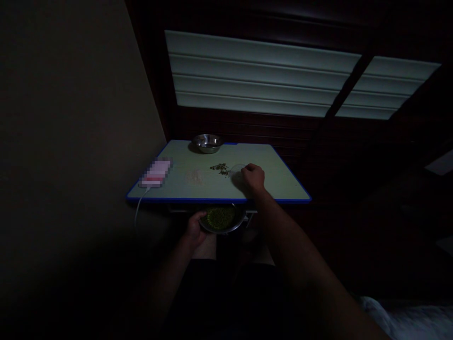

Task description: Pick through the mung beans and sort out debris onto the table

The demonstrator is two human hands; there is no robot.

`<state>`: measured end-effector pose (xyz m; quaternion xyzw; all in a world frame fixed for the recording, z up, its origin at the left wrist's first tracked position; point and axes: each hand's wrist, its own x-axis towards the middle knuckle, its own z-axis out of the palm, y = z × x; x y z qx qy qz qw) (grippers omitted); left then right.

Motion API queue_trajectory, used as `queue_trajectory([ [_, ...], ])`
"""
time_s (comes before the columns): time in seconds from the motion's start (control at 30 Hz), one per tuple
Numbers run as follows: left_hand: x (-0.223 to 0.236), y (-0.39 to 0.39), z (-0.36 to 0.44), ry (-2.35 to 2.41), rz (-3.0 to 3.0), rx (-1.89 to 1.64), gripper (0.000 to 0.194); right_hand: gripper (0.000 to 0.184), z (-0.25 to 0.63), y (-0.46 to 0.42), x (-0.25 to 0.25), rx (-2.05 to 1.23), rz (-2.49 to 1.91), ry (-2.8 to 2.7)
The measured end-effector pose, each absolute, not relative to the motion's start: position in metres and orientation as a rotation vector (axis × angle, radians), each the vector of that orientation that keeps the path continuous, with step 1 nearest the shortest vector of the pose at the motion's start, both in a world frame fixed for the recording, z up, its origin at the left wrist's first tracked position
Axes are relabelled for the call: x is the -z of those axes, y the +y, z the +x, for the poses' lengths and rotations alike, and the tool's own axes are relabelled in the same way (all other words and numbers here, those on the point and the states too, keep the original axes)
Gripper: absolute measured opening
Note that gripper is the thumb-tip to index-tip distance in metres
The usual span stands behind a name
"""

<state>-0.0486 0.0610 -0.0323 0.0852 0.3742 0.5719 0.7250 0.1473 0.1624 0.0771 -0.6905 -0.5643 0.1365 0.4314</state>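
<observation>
Below the table's front edge, my left hand (195, 226) grips the left rim of a metal bowl (226, 232). Inside it lie many small green beans (220, 217), which look like mung beans. Over the table, my right hand (253, 177) is closed at the edge of a clear round dish (236, 170), whose exact shape is hard to make out in the dim light. Just left of that dish, a scatter of small brownish-green bits (220, 168) lies on the tabletop. Farther left is a thin pale patch of fine material (195, 178).
A second metal bowl (208, 144) stands at the back of the blue-edged table (283, 182). On the left lies a phone (155, 173) with a white cable (137, 208) hanging over the edge. A wall rises at left, and dark wooden panels stand behind.
</observation>
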Motion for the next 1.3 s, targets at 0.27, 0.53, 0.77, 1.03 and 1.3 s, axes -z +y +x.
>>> queue_trajectory([
  [0.27, 0.035, 0.062, -0.05, 0.822, 0.163, -1.259, 0.027, 0.023, 0.148, 0.163, -0.076, -0.343, -1.679, -1.411],
  [0.53, 0.031, 0.061, -0.048, 0.849, 0.188, -1.271, 0.025, 0.022, 0.147, 0.165, -0.076, -0.323, -1.72, -1.441],
  [0.77, 0.034, 0.063, -0.049, 0.842, 0.191, -1.26, 0.023, 0.022, 0.148, 0.167, -0.073, -0.353, -1.681, -1.439],
  [1.03, 0.033, 0.062, -0.049, 0.854, 0.213, -1.263, 0.023, 0.02, 0.148, 0.171, -0.067, -0.412, -1.591, -1.455],
  [1.3, 0.03, 0.061, -0.049, 0.889, 0.194, -1.249, 0.023, 0.018, 0.149, 0.174, -0.064, -0.427, -1.56, -1.459],
])
